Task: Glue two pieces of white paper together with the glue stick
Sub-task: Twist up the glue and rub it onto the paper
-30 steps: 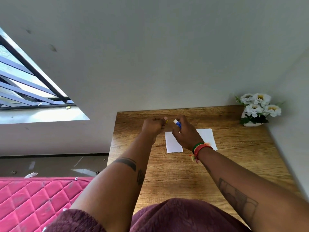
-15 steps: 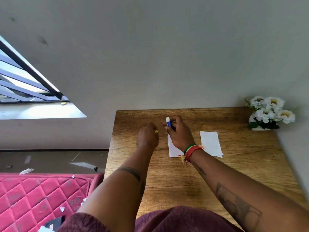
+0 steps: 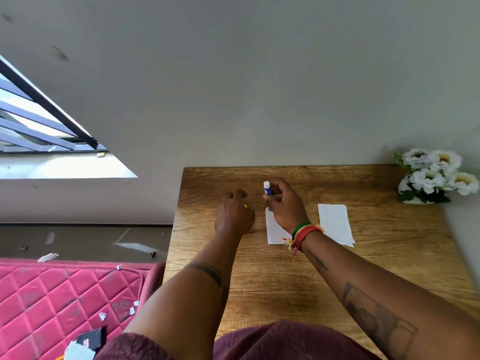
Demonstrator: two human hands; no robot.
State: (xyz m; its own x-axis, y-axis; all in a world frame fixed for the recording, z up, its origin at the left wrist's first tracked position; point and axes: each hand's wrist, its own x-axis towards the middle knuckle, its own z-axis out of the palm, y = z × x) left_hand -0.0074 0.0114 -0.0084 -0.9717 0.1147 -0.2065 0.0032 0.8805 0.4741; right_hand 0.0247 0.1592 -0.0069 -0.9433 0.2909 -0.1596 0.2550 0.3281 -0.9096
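Two white paper pieces lie on the wooden table (image 3: 285, 276). The left paper (image 3: 275, 231) is partly under my right hand (image 3: 287, 203); the right paper (image 3: 335, 224) lies apart and fully in view. My right hand grips a blue glue stick (image 3: 267, 188) upright, its white tip exposed, above the left paper's far end. To the left of that paper my left hand (image 3: 233, 216) rests low on the table. It is curled around a small yellow piece (image 3: 245, 206), seemingly the cap, of which only a speck shows.
A white vase of white flowers (image 3: 436, 175) stands at the table's far right corner by the wall. A pink quilted mattress (image 3: 52, 302) with paper scraps lies on the floor to the left, below a barred window (image 3: 39, 131).
My hands have separated: the left, with the yellow piece, dropped to the table on the left. The right hand turned the glue stick upright. The view shifted, uncovering the right paper.
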